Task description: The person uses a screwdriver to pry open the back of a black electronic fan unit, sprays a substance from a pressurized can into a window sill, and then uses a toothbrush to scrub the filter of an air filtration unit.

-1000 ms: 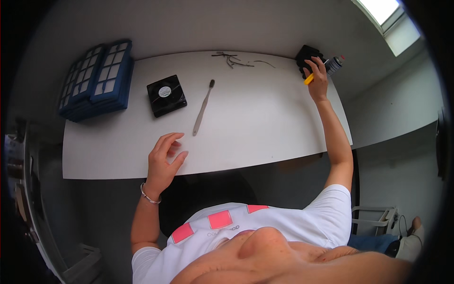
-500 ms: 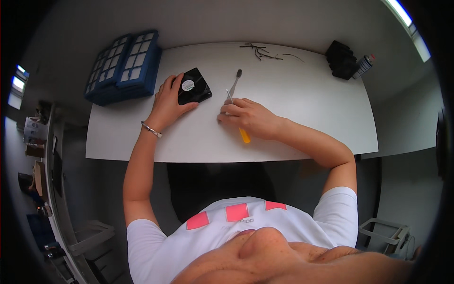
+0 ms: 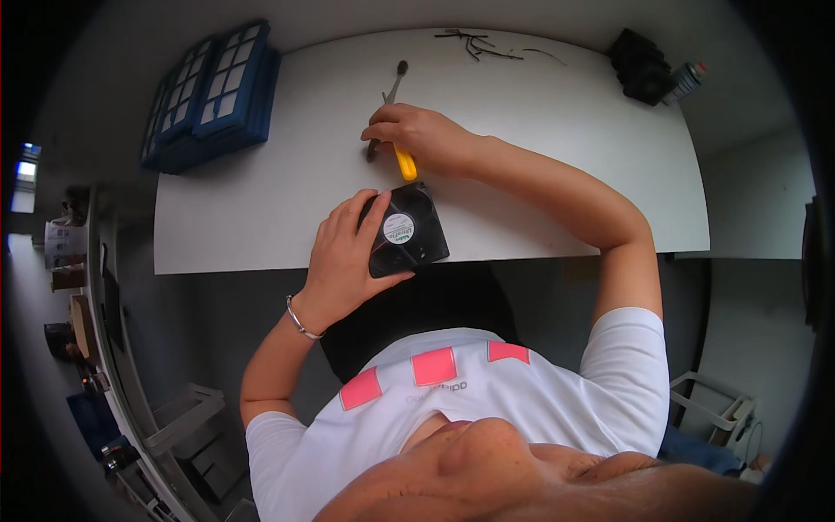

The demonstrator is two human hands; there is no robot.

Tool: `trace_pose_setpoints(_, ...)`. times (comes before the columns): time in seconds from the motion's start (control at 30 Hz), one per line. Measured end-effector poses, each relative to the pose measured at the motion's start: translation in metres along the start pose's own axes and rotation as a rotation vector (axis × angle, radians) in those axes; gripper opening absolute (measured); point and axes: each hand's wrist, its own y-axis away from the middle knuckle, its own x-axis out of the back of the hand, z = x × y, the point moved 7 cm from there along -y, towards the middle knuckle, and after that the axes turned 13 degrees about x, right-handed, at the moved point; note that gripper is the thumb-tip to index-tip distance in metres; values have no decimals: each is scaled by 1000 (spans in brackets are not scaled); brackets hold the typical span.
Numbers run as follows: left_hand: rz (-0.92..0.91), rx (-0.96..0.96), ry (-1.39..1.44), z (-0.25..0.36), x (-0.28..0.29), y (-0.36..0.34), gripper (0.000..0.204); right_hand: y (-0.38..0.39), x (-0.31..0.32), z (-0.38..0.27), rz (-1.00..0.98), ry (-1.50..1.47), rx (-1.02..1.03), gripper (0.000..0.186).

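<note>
My left hand [image 3: 344, 248] grips a square black cooling fan [image 3: 426, 222] by its left side, thumb along the lower edge and fingers over the top. The fan has a round white label facing up, and its lower part reaches over the table's front edge. Farther up the table, my right hand [image 3: 422, 139] is closed round a yellow-handled screwdriver [image 3: 404, 163]. Its thin metal shaft points away from me, and the yellow handle end sticks out toward the fan. A grey brush with dark bristles [image 3: 402, 68] lies beside the shaft, partly hidden by my right fingers.
Blue-framed filters with white panels [image 3: 217, 96] are stacked at the back left of the white table [image 3: 226, 226]. Cut black cable pieces [image 3: 477, 45] lie at the far edge. Black blocky parts [image 3: 641, 70] and a spray can [image 3: 685, 83] stand at the back right.
My left hand has brought the fan toward me and right, to the front edge. My right hand has moved away and left with the screwdriver; the view has shifted too.
</note>
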Motion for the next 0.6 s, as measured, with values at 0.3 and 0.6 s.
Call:
trace_pose_setpoints(0.3, -8, -85, 110, 1, 4, -19, 94, 60, 37, -41, -174, -301, -259, 67)
trace_pose_setpoints(0.6, 110, -96, 143, -7, 10, -11, 58, 77, 30, -44, -147, -295, -166, 110)
